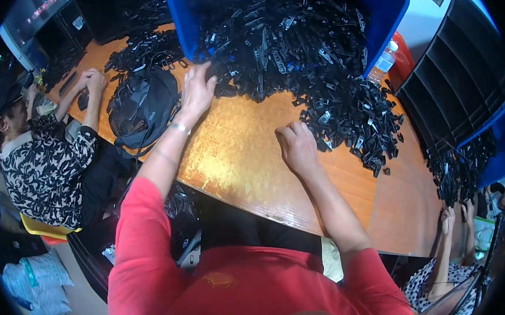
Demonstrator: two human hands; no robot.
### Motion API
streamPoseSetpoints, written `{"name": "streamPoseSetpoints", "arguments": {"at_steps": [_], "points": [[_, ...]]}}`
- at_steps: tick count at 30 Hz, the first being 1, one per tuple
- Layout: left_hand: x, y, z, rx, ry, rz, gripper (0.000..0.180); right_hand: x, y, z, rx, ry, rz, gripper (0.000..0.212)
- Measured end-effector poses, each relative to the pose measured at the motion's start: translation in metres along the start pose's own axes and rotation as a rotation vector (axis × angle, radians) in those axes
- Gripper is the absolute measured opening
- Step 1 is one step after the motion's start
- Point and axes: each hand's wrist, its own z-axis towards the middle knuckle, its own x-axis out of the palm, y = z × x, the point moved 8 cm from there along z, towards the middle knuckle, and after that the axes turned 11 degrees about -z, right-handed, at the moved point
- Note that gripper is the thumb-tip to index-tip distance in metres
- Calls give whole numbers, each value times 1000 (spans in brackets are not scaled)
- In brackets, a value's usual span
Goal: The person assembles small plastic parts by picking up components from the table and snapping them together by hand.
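Head view: small black parts (274,45) spread from the far blue bin (387,7). The left hand (197,91), released, fingers parted, is at their left edge; the right hand (300,148) curls nearer, its grip impossible to tell.

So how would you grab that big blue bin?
I'd take the blue bin by its two side rims, both at once, coming from the wearer's side. Its mouth faces that way, and the rims run up either side of the black pieces, giving thin edges to grip.
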Motion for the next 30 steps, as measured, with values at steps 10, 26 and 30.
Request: {"name": "streamPoseSetpoints", "arguments": {"at_steps": [10, 26, 30], "points": [[73, 58, 56, -382, 42, 157, 62, 9, -11, 13, 38, 31, 14, 11], [56, -45, -35, -95, 121, -101, 54, 9, -10, 12, 39, 62, -26, 14], [7, -4, -29, -162, -18, 190, 53, 11, -11, 11, 34, 37, -22, 15]]}}
